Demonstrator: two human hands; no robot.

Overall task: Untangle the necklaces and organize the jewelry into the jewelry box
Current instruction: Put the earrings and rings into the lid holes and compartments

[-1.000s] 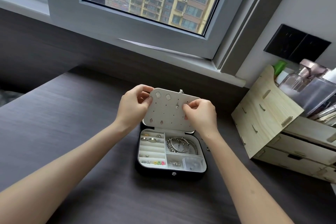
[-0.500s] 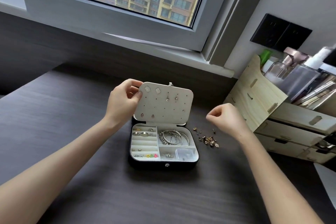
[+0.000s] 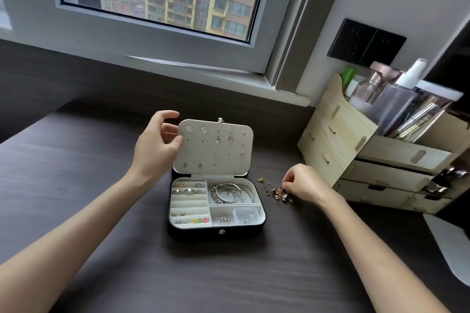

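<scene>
A black jewelry box [image 3: 216,232] lies open on the dark table. Its white earring panel [image 3: 223,157] stands upright with several studs pinned in it. My left hand [image 3: 156,143] holds the panel's left edge, thumb on the front. Rings [image 3: 188,192] sit in the left slots, silver bangles [image 3: 230,193] in the upper right compartment, coloured studs [image 3: 199,221] at the front left. A pile of small loose earrings [image 3: 276,192] lies on the table right of the box. My right hand [image 3: 304,183] is down on this pile, fingertips pinching at one piece.
A wooden drawer organizer [image 3: 356,150] stands at the right with bottles [image 3: 381,94] and brushes on top. A window frame [image 3: 162,40] and sill run along the back. A white object [image 3: 447,241] sits at the right table edge.
My right hand left the earring panel, swung right and came down onto the loose earring pile. My left hand stayed on the panel's left edge with its fingers loosened.
</scene>
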